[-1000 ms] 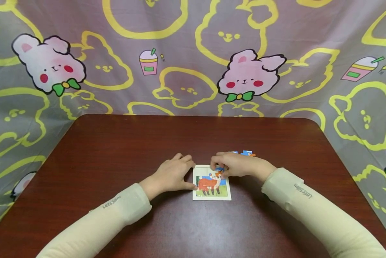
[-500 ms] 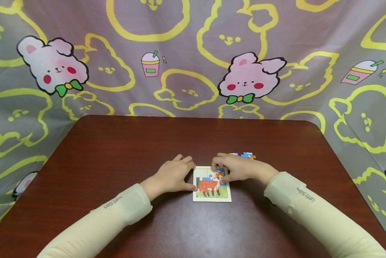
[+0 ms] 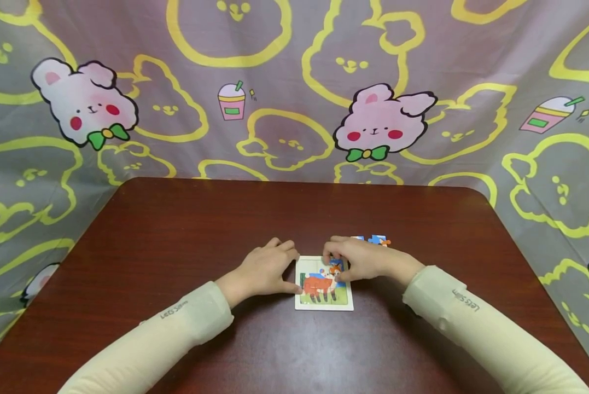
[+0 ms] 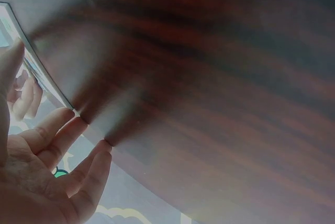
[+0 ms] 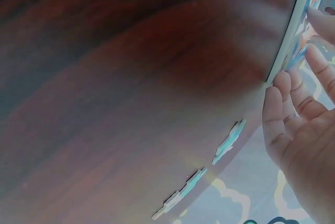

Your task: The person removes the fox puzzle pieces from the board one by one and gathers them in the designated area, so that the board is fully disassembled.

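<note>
A small jigsaw puzzle in a cream frame (image 3: 324,307) lies on the table and shows an orange fox standing on grass. My left hand (image 3: 261,271) rests at its left side, thumb at the lower left edge and a fingertip by the upper left corner. In the left wrist view the other fingertips (image 4: 104,144) touch the tabletop. My right hand (image 3: 360,258) is over the upper right of the puzzle. Its thumb and fingers pinch a piece (image 3: 334,270) with the fox's head on blue. Bare cream backing shows at the upper left inside the frame.
Two loose blue puzzle pieces lie beyond my right hand: one (image 3: 379,241) with orange on it, the other (image 3: 357,237) partly covered by the hand. The dark red-brown table (image 3: 215,219) ends at a patterned curtain (image 3: 284,65) behind and at both sides.
My right thumb has come slightly nearer to me, and the fox-head piece now sits flatter in the puzzle's upper right. The left hand stays at the frame. The head view has shifted a little.
</note>
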{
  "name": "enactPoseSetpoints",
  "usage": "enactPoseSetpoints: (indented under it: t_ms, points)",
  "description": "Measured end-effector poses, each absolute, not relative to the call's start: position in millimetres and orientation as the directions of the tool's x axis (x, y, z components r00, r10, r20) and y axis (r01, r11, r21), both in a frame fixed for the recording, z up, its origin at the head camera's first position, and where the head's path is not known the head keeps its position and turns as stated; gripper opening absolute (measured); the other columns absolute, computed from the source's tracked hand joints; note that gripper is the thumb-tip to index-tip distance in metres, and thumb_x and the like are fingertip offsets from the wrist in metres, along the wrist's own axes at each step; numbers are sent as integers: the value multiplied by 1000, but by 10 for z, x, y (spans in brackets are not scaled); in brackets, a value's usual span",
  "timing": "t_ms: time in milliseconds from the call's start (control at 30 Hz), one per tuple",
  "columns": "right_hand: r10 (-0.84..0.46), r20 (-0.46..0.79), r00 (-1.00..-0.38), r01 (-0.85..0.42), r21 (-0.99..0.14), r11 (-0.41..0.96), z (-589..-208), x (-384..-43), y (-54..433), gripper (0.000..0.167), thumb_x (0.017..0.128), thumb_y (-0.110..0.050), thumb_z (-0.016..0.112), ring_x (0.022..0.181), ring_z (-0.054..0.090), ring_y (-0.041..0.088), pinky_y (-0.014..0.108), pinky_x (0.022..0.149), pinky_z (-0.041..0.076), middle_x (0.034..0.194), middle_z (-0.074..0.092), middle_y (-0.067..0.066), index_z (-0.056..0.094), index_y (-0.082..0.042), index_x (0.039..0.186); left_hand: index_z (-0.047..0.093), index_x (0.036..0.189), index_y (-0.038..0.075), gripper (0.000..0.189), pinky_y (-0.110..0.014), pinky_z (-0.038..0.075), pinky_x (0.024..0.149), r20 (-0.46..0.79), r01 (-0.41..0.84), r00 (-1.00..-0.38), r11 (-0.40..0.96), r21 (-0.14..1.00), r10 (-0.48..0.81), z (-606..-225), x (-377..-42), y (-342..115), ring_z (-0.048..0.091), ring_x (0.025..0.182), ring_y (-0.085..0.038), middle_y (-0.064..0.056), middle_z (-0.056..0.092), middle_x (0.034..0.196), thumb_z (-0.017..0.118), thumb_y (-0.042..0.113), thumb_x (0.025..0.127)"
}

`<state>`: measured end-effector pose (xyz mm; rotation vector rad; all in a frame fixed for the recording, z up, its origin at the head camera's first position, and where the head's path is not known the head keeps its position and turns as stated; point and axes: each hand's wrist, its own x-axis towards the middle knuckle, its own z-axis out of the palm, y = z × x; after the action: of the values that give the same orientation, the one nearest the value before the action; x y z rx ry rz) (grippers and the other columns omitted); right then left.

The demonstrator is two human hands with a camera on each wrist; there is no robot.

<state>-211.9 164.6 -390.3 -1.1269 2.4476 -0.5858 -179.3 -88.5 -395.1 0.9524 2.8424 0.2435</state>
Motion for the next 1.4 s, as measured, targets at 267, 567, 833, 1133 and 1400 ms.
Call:
enactPoseSetpoints:
  t_ms: [267, 567, 833, 1133, 1400]
  points:
    - [-753, -156, -640, -604, -504, 617, -3937, -2109, 1643, 36, 83, -21, 80, 71, 51, 7, 24, 71, 46, 96, 51, -2, 59, -14, 111, 67, 120, 14, 67, -38, 52, 69, -76, 582, -794, 791, 192, 603, -3951, -1782, -881, 54, 104, -22, 3, 60, 114, 79, 61, 74]
    - [-758, -131, -638, -604, -526, 599, -3937, -2093, 1688, 35, 82, -22, 81, 85, 53, 14, 26, 75, 47, 96, 54, -3, 63, -14, 112, 67, 122, 15, 67, -41, 54, 72, -80, 581, -794, 791, 190, 602, -3942, -1786, -884, 54, 108, -23, 1, 60, 120, 79, 60, 74]
    - [-753, -83, -653, -594, -562, 576, -3946, -2079, 1753, 35, 82, -20, 81, 86, 54, 13, 28, 77, 50, 98, 55, -2, 65, -13, 112, 67, 120, 14, 67, -39, 53, 69, -68, 588, -792, 787, 184, 607, -3950, -1777, -884, 54, 104, -23, 2, 60, 114, 80, 60, 73]
    - [-724, -30, -689, -573, -589, 569, -3933, -2053, 1848, 35, 81, -14, 80, 86, 55, 16, 30, 79, 51, 95, 55, 0, 67, -12, 112, 67, 120, 15, 66, -39, 53, 69, -66, 589, -792, 787, 185, 608, -3960, -1773, -887, 54, 106, -23, 3, 59, 114, 80, 59, 74]
    - [-696, -6, -718, -536, -632, 559, -3872, -2056, 1954, 36, 80, -12, 81, 85, 57, 14, 31, 79, 52, 96, 55, 0, 67, -10, 114, 67, 121, 15, 67, -39, 53, 70, -64, 586, -793, 788, 188, 605, -3952, -1767, -889, 54, 107, -23, 2, 60, 116, 80, 60, 74]
